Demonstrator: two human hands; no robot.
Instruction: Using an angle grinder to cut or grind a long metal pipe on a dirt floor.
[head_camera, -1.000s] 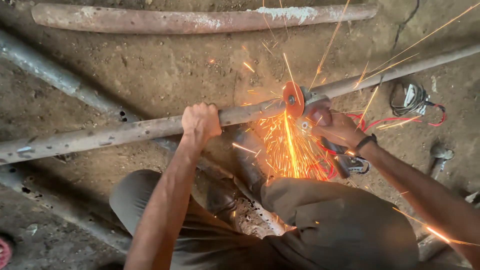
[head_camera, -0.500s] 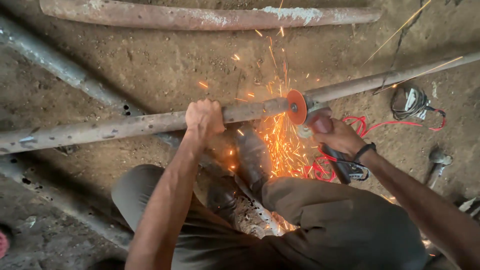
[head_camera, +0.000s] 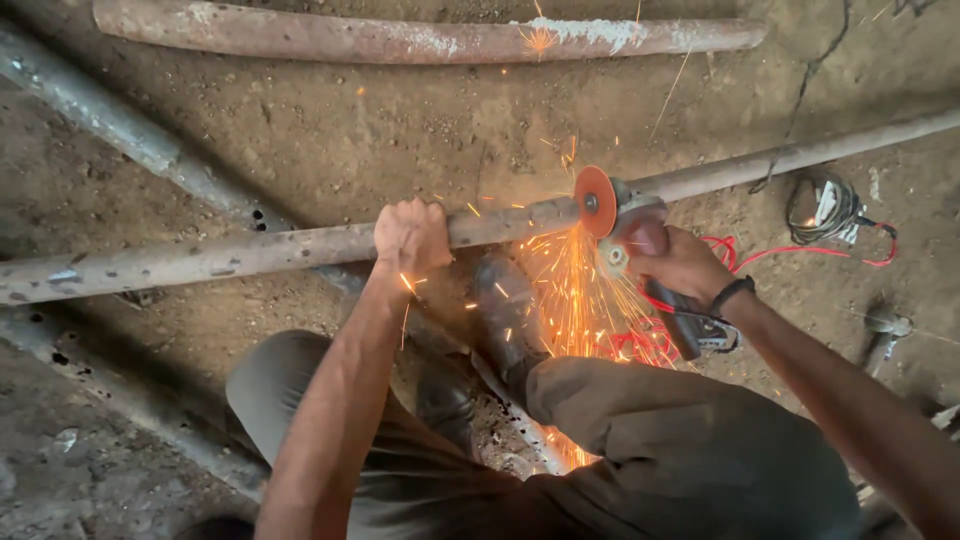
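The long rusty pipe (head_camera: 250, 255) runs across the dirt floor (head_camera: 420, 130), passing under both hands. The left hand (head_camera: 410, 235) is wrapped tight round it, fingers curled over the top, knuckles up. Just to that hand's right an angle grinder (head_camera: 640, 250) meets the pipe, its orange disc (head_camera: 596, 201) standing on edge against the metal and throwing a fan of sparks (head_camera: 575, 300) down toward the person's boot (head_camera: 505, 315). The right hand (head_camera: 680, 265) is clenched round the grinder body, a dark band on the wrist. A red cable (head_camera: 800, 250) trails off beyond the right hand toward a coil of wire (head_camera: 825, 210) lying well apart on the ground. Past the left hand, farther from the person, lies a thicker rusty pipe (head_camera: 400, 40), and a grey pipe (head_camera: 130, 135) slants under the held one on that hand's outer side
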